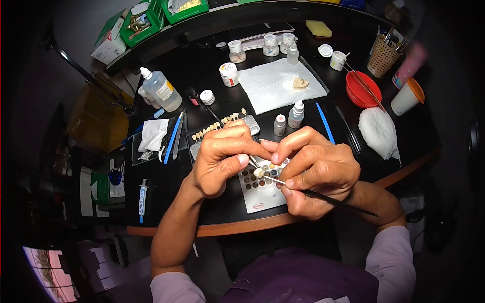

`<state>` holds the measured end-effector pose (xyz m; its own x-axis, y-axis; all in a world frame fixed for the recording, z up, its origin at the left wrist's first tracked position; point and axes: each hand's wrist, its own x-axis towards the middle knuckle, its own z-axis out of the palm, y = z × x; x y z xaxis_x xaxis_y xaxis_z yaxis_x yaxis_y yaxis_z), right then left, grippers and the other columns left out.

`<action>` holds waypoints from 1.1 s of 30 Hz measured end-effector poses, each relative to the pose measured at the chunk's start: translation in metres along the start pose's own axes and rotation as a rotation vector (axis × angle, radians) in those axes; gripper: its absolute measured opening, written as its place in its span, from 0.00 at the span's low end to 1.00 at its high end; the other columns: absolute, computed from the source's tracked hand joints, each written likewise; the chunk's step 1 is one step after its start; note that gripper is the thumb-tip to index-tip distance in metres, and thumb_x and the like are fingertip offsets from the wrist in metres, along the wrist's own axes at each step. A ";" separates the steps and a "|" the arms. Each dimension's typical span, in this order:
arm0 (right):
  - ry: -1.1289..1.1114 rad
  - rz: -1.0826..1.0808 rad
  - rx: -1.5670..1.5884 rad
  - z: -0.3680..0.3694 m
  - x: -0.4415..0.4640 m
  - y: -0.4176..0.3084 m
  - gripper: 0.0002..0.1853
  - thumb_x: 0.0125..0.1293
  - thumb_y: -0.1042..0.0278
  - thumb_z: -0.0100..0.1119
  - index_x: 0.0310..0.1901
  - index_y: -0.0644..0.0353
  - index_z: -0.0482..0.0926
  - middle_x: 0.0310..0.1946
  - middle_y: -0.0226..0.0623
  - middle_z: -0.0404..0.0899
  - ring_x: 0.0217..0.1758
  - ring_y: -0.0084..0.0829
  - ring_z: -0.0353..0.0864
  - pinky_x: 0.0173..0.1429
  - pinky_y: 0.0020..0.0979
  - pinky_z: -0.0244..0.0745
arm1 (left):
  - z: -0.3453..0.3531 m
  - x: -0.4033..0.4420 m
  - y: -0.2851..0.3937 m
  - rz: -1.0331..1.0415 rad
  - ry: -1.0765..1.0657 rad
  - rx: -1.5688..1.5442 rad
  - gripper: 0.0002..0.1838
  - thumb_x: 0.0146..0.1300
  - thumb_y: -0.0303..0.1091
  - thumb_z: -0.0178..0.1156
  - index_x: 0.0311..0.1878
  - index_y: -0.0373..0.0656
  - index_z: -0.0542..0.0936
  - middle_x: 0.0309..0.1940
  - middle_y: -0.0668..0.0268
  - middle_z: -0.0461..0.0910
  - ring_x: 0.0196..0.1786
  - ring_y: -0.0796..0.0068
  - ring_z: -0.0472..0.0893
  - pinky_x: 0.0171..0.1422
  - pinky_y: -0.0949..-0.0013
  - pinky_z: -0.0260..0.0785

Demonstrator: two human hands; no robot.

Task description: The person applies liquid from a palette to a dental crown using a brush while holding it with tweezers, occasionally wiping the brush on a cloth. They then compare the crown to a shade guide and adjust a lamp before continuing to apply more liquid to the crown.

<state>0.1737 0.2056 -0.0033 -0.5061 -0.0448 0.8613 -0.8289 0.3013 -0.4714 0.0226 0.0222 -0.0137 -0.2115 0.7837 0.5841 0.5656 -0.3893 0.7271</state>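
Left hand: [218, 164] thumb and forefinger pinched together on a slim metal tool [253, 161], its end at the crown.
Crown: [258, 172] small, off-white, tooth-like; held up between the two hands, over the sample card.
Right hand: [321, 174] fingers curled, thumb and fingertips pinching a thin brush [331, 200]; metal part points left to the crown, dark handle slants out right and near. Whether its tip touches: cannot tell.
Sample card: [254, 199] white, rows of coloured spots, below the hands, partly hidden by them.
Tooth tabs: [212, 129] row in a grey holder, far side of left hand.
Small bottles: grey-capped vial [279, 125] and white-capped dropper bottle [296, 115], side by side just beyond the hands.
Far centre: white sheet [268, 93] bearing a beige piece [300, 84]; lidded jar [229, 74] at its left.
Far right: red bowl [359, 93], long stick across it; white wad [376, 129] nearer.
Left: large squeeze bottle [164, 91]; blue-handled tool [173, 139] beside white tissue [154, 134].
Near left: labelled syringe [143, 199], tip toward the near edge.
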 end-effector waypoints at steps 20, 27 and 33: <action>0.015 0.016 0.054 -0.002 -0.001 0.001 0.08 0.47 0.84 0.68 0.29 0.62 0.81 0.27 0.36 0.84 0.45 0.43 0.90 0.49 0.38 0.84 | -0.002 0.000 0.004 -0.046 -0.026 -0.010 0.22 0.66 0.40 0.56 0.47 0.33 0.92 0.28 0.59 0.82 0.33 0.67 0.75 0.42 0.61 0.66; 0.028 0.006 0.028 -0.004 0.000 0.001 0.09 0.47 0.85 0.69 0.30 0.63 0.82 0.28 0.37 0.84 0.46 0.44 0.89 0.52 0.40 0.85 | 0.000 0.000 0.008 -0.104 -0.041 -0.032 0.23 0.71 0.41 0.52 0.47 0.32 0.91 0.35 0.54 0.88 0.35 0.64 0.81 0.43 0.62 0.71; 0.016 -0.009 -0.006 -0.002 0.000 0.002 0.10 0.48 0.85 0.72 0.32 0.63 0.84 0.28 0.36 0.86 0.47 0.42 0.90 0.52 0.39 0.85 | -0.001 -0.001 0.006 -0.104 -0.038 -0.038 0.23 0.72 0.42 0.52 0.48 0.33 0.91 0.35 0.54 0.88 0.35 0.64 0.81 0.43 0.62 0.71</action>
<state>0.1728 0.2079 -0.0037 -0.4948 -0.0322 0.8684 -0.8317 0.3071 -0.4626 0.0254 0.0189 -0.0098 -0.2362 0.8384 0.4913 0.5112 -0.3228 0.7966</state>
